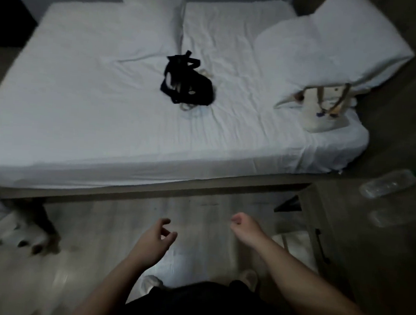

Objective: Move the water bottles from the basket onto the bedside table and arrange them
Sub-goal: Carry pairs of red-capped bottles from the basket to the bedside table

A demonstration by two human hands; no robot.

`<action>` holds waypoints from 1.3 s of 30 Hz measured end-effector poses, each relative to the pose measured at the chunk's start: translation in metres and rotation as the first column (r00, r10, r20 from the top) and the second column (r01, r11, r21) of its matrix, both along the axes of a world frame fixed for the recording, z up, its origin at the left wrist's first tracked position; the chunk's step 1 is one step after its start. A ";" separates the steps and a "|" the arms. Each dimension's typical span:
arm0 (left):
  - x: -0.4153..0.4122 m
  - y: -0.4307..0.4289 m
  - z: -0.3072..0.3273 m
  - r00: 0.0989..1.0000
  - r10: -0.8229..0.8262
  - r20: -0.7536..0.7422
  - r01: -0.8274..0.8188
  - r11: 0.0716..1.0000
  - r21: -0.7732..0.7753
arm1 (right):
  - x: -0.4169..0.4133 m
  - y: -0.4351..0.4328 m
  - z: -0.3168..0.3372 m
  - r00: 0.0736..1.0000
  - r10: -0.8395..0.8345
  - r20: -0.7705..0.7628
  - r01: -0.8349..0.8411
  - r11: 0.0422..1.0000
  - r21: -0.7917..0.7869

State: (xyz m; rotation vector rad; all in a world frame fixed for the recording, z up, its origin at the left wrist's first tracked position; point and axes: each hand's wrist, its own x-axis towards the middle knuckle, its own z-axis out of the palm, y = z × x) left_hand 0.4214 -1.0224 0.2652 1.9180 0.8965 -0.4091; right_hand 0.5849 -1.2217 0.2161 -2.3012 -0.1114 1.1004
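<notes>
Two clear plastic water bottles lie on their sides on the wooden bedside table [359, 232] at the right edge: one bottle [387, 182] farther back, the other bottle [398, 214] nearer. A cream tote-like basket with tan handles [327, 109] stands on the bed's right corner; its inside is hidden. My left hand [155, 237] and my right hand [244, 225] hang over the floor in front of the bed, fingers loosely curled, holding nothing.
A wide bed with a white sheet [107, 106] and pillows fills the upper view. A black strap bundle [186, 82] lies in its middle. The pale wood floor [96, 260] runs below; blurred objects [29, 233] sit near the bed's left leg.
</notes>
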 end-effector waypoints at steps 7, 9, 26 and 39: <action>-0.135 0.154 -0.006 0.951 0.306 -0.034 -0.306 0.952 0.016 | -0.109 0.207 -0.006 0.974 0.190 -0.121 -0.179 0.979 0.098; -0.163 0.183 -0.001 0.922 0.387 -0.016 -0.387 0.922 0.004 | -0.131 0.248 0.001 0.942 0.296 -0.158 -0.280 0.953 0.118; -0.254 0.384 -0.028 0.690 0.723 0.024 -0.721 0.690 -0.072 | -0.158 0.516 -0.016 0.818 0.566 -0.097 -0.568 0.823 0.017; -0.290 0.578 -0.020 0.407 0.913 0.031 -0.910 0.408 -0.078 | -0.188 0.802 0.006 0.542 0.840 -0.022 -0.840 0.542 0.006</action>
